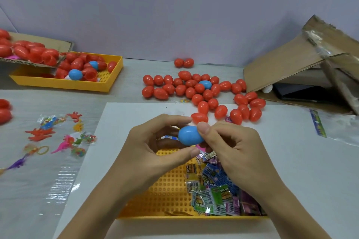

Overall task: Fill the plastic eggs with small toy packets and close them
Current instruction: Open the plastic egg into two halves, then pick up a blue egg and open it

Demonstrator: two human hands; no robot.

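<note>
Gripping a smooth, glossy blue plastic egg (189, 135) from both sides, the hands meet just above the far edge of a yellow perforated tray (169, 190). The right hand (231, 147) pinches the egg's right end, thumb on top and fingers curled beneath; the left hand (155, 141) curves round its left end, forefinger over and thumb under, with a small striped packet (169, 137) showing in its palm. The egg looks closed, its seam not discernible.

Crinkly foil toy packets (215, 190) in green, blue, purple and yellow fill the tray's right half; their printing is too blurred to read. The tray sits on a pale matte sheet (291, 161) on the tabletop (136, 95). Beyond it lies a cluster of shiny red eggs (194, 91) with one blue among them. A second yellow tray (114, 75) at far left holds open red halves. Rubbery toy creatures (58, 136) lie on clear film at left, and torn corrugated cardboard (291, 60) stands at right.
</note>
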